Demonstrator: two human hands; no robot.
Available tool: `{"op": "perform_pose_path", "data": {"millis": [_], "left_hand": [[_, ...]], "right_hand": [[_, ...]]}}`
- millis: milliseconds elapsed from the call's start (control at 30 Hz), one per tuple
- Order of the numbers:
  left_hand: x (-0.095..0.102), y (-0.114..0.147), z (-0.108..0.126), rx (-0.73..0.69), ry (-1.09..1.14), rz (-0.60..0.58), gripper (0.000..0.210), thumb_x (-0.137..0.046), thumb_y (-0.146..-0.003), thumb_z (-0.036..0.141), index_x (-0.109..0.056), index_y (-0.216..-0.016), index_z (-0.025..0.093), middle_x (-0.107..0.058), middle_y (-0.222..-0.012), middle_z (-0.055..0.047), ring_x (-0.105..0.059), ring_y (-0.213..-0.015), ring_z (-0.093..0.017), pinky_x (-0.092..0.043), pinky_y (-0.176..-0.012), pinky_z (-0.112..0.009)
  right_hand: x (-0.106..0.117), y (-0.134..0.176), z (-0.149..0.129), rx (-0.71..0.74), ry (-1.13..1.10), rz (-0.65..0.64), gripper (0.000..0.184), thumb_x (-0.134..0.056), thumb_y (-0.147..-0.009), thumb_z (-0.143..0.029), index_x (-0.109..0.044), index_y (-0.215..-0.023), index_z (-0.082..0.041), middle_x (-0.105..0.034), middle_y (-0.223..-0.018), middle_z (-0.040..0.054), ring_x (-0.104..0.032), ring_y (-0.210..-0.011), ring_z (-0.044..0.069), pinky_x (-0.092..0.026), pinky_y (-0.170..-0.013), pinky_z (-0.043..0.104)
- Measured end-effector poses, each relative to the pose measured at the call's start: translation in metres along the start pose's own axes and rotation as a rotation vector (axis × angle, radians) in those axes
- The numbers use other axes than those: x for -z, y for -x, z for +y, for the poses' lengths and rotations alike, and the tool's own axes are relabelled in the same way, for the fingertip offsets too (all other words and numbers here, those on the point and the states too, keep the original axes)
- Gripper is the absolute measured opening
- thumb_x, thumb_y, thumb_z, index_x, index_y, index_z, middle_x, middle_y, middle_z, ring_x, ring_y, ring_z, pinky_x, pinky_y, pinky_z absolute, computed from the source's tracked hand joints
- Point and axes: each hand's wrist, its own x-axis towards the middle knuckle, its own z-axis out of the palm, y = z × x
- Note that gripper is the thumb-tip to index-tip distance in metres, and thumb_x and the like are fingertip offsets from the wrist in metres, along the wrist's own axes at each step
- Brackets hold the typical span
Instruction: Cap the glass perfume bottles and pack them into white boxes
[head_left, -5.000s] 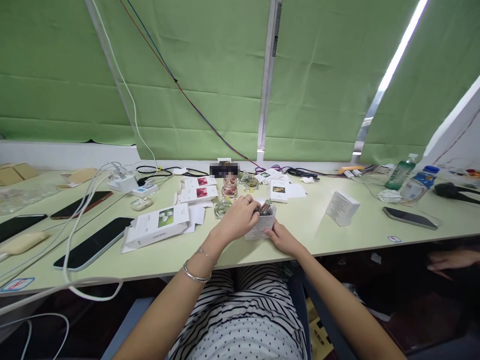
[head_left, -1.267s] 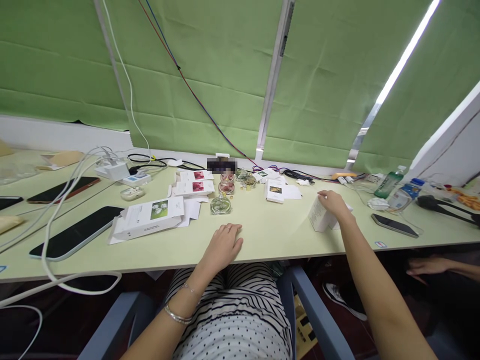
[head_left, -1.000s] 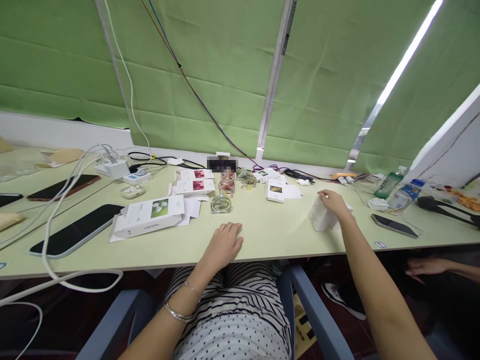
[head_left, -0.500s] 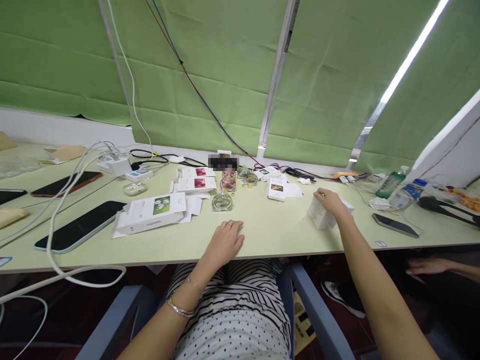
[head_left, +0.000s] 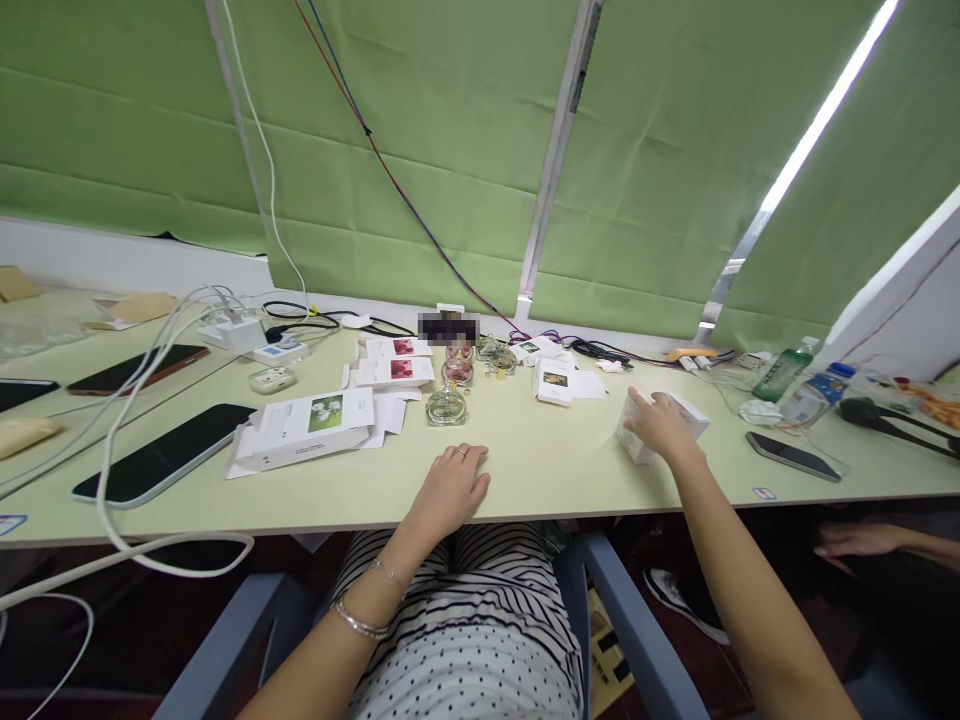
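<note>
1. Right hand [head_left: 661, 425]: over the white carton [head_left: 637, 446], right of centre; fingers partly spread, thumb side toward the left. Cannot tell whether it grips the carton or only touches it.
2. White carton: directly below and around the right hand, partly hidden by it; well apart from the left hand, to its right and slightly farther. One box or two: cannot tell.
3. Left hand [head_left: 450, 490]: palm down on the table [head_left: 540, 465], near edge, fingers loosely extended, nothing held.
4. Clear glass bottle [head_left: 446, 408]: just beyond the left hand; pink bottles [head_left: 458, 371] farther behind it.
5. Box with yellow-flower picture [head_left: 553, 382]: far side, between the hands.
6. Box with white-flower picture [head_left: 315, 425]: lying left of the left hand.
7. Grey phone [head_left: 793, 456]: right of the white carton, apart; green bottle [head_left: 784, 370] farther back.
</note>
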Motion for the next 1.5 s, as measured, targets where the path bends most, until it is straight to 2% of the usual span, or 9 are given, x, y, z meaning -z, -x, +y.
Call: {"op": "perform_pose_path", "data": {"millis": [133,400,633,767,867,1000,1167,1267,1500], "left_hand": [[-0.001,0.000,0.000,-0.006,0.004,0.003,0.032,-0.042,-0.084,0.025,-0.049,-0.114,0.015,-0.055,-0.108,-0.010,-0.047,-0.101,-0.023,-0.037,-0.087,-0.037],[0.000,0.000,0.000,-0.007,-0.001,-0.004,0.030,-0.042,-0.084,0.025,-0.050,-0.112,0.016,-0.055,-0.107,-0.009,-0.047,-0.099,-0.023,-0.037,-0.087,-0.037],[0.000,0.000,-0.001,-0.019,0.004,-0.008,0.027,-0.042,-0.084,0.025,-0.052,-0.108,0.018,-0.055,-0.104,-0.008,-0.048,-0.096,-0.022,-0.038,-0.085,-0.037],[-0.001,0.000,-0.001,-0.028,-0.004,0.005,0.026,-0.042,-0.084,0.025,-0.052,-0.107,0.017,-0.055,-0.103,-0.008,-0.048,-0.096,-0.022,-0.038,-0.085,-0.036],[0.000,0.000,0.000,-0.025,0.001,-0.002,0.026,-0.041,-0.085,0.025,-0.053,-0.107,0.018,-0.055,-0.102,-0.008,-0.048,-0.095,-0.022,-0.038,-0.084,-0.037],[0.002,0.000,0.001,-0.017,0.014,-0.012,0.025,-0.042,-0.084,0.025,-0.054,-0.105,0.018,-0.055,-0.102,-0.007,-0.048,-0.096,-0.022,-0.038,-0.084,-0.037],[0.004,0.000,0.003,-0.010,0.021,-0.017,0.024,-0.042,-0.084,0.023,-0.054,-0.105,0.018,-0.055,-0.102,-0.007,-0.047,-0.096,-0.022,-0.038,-0.084,-0.037],[0.004,0.001,0.004,0.000,0.019,-0.025,0.024,-0.042,-0.084,0.023,-0.054,-0.105,0.018,-0.055,-0.102,-0.007,-0.047,-0.096,-0.022,-0.039,-0.084,-0.036],[0.003,0.001,0.002,-0.017,0.014,-0.013,0.024,-0.042,-0.085,0.024,-0.054,-0.104,0.018,-0.055,-0.101,-0.007,-0.048,-0.095,-0.022,-0.039,-0.083,-0.036]], "right_hand": [[-0.009,0.015,-0.001,-0.066,0.050,0.137,0.045,-0.042,-0.079,-0.016,-0.043,-0.124,-0.017,-0.046,-0.109,0.0181,-0.048,-0.095,0.028,-0.036,-0.078,0.039],[-0.018,0.009,0.002,-0.209,0.085,0.279,0.034,-0.036,-0.080,-0.016,-0.054,-0.109,-0.014,-0.049,-0.104,0.0225,-0.039,-0.101,0.035,-0.031,-0.076,0.049],[-0.017,0.013,-0.005,-0.204,0.095,0.351,0.036,-0.033,-0.080,-0.012,-0.056,-0.107,-0.017,-0.042,-0.123,0.0196,-0.034,-0.109,0.035,-0.029,-0.078,0.051],[-0.014,0.015,-0.015,-0.097,0.023,0.445,0.036,-0.036,-0.081,-0.016,-0.051,-0.113,-0.016,-0.035,-0.133,0.0160,-0.026,-0.118,0.034,-0.025,-0.087,0.052],[-0.021,0.002,-0.031,0.073,-0.092,0.374,0.036,-0.035,-0.082,-0.017,-0.050,-0.115,-0.014,-0.041,-0.128,0.0149,-0.032,-0.117,0.030,-0.027,-0.092,0.045],[-0.039,-0.036,-0.063,0.229,-0.198,0.167,0.042,-0.034,-0.084,-0.019,-0.043,-0.125,-0.015,-0.040,-0.131,0.0140,-0.035,-0.119,0.026,-0.029,-0.096,0.038],[-0.066,-0.074,-0.098,0.116,-0.293,-0.094,0.047,-0.033,-0.087,-0.035,-0.035,-0.133,-0.021,-0.030,-0.139,0.0143,-0.040,-0.118,0.031,-0.034,-0.093,0.043],[-0.080,-0.077,-0.106,0.094,-0.309,-0.129,0.044,-0.032,-0.088,-0.032,-0.041,-0.129,-0.018,-0.034,-0.136,0.0158,-0.047,-0.112,0.029,-0.038,-0.090,0.041],[-0.093,-0.058,-0.104,0.147,-0.342,-0.088,0.040,-0.029,-0.089,-0.027,-0.042,-0.127,-0.019,-0.039,-0.133,0.0111,-0.043,-0.116,0.024,-0.036,-0.095,0.036]]}}
